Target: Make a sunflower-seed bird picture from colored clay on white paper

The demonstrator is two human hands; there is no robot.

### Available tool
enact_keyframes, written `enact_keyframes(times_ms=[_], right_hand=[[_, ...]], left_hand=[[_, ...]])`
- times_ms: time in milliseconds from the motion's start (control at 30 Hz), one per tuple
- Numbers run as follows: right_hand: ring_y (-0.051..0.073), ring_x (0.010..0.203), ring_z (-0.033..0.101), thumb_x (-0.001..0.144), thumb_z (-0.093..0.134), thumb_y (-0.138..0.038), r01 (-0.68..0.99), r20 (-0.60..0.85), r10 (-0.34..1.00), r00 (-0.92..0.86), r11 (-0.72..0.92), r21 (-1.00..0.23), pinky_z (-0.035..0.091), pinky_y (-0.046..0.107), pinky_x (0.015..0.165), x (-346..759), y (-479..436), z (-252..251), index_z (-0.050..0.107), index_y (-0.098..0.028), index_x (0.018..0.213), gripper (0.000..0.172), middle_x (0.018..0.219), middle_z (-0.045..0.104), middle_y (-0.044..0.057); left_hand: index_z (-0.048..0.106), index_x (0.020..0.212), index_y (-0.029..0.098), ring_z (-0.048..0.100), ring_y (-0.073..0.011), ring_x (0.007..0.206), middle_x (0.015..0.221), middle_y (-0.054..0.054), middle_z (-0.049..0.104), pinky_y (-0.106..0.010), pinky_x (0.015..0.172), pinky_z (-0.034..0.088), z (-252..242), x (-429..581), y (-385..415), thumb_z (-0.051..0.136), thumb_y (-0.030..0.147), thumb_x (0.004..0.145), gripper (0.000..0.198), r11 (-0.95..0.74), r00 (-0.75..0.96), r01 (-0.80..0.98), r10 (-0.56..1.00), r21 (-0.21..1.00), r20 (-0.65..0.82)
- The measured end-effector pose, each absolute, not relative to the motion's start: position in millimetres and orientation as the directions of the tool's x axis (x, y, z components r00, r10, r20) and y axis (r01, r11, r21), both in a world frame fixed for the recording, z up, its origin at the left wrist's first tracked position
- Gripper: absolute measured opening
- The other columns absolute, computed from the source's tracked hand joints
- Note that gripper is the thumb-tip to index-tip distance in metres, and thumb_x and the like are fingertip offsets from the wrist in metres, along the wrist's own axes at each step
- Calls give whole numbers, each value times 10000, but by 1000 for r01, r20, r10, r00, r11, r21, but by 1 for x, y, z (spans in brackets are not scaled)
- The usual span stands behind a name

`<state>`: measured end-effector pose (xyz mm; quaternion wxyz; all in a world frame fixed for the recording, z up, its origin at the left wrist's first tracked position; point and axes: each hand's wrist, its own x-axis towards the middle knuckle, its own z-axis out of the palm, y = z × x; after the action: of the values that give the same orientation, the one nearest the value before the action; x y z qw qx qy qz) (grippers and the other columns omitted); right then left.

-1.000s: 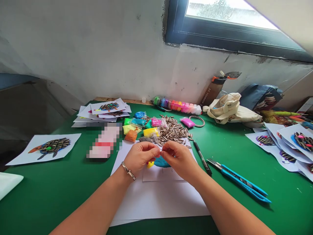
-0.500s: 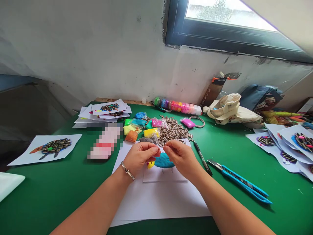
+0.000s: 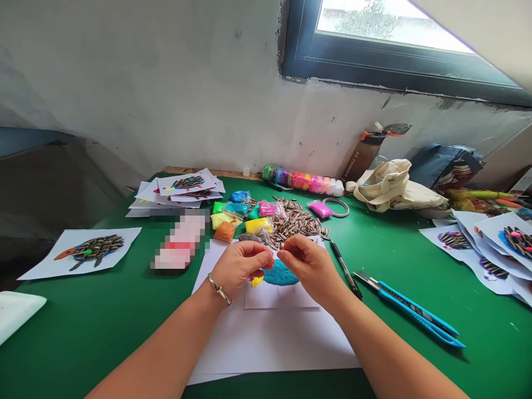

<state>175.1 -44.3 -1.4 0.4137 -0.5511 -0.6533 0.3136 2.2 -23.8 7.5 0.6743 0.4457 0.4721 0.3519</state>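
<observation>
Thumb and fingertips of my left hand (image 3: 246,265) are pinched together over the picture card, and anything between them is too small to make out. Facing it, my right hand (image 3: 308,267) pinches in the same way, its tips just apart from the left ones. Below both lies a white card (image 3: 266,301) with a flat blue clay body (image 3: 281,274), a yellow clay piece (image 3: 256,281) at its left and thin drawn legs. My hands partly cover the card. Larger white paper (image 3: 274,343) lies beneath it. Beyond my fingers is a heap of striped sunflower seeds (image 3: 297,221).
Bagged clay, including a yellow pack (image 3: 258,225), lies left of the seeds. A black pen (image 3: 344,267) and blue utility knife (image 3: 411,310) lie at right. Finished seed pictures rest at left (image 3: 93,250) and right (image 3: 517,244). A bottle (image 3: 363,152) and cloth bag (image 3: 393,185) stand behind.
Both hands stay pinched above the card, with only slight finger movement. The yellow clay piece is a little more covered by my left hand. The view has shifted slightly.
</observation>
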Motion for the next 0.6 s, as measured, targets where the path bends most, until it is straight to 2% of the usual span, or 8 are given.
enact_keyframes(times_ms=[167,300,400,500,600], right_hand=[[109,595,507,844,553,-274,435,166,984,-65,178,-883,405,216,538,176,-45,-3,596,-208,807,86,680,580,-25],[109,609,585,882,481,-267,381,107,991,-85,132,-915,466,233,586,175,-45,-5,633,-220,928,165,828,661,-3],[120,643,623,896,453,-277,366,85,992,-90,113,-924,487,243,624,174,-44,-7,643,-218,953,207,828,670,3],[114,599,604,884,485,-310,343,47,995,-92,76,-936,479,234,584,175,-43,-8,654,-215,927,198,777,651,-7],[98,551,517,855,547,-336,402,77,994,-79,102,-910,408,213,515,177,-43,-4,651,-207,824,168,670,586,-26]], left_hand=[[656,678,148,584,-125,642,671,-22,666,-228,560,425,6,2,-22,818,462,574,368,337,275,-44,909,940,-313],[672,749,151,626,-148,670,691,-39,699,-244,591,455,5,3,-22,813,481,567,403,376,236,-57,905,925,-354],[689,820,155,641,-156,678,696,-41,713,-256,620,474,5,3,-22,821,471,553,434,395,225,-72,901,916,-371],[698,837,152,639,-148,671,697,-39,716,-261,641,487,5,3,-21,826,459,548,440,384,224,-78,906,920,-360],[694,799,146,633,-139,655,684,-35,709,-248,624,482,5,2,-20,821,464,553,421,368,219,-74,913,927,-345]])
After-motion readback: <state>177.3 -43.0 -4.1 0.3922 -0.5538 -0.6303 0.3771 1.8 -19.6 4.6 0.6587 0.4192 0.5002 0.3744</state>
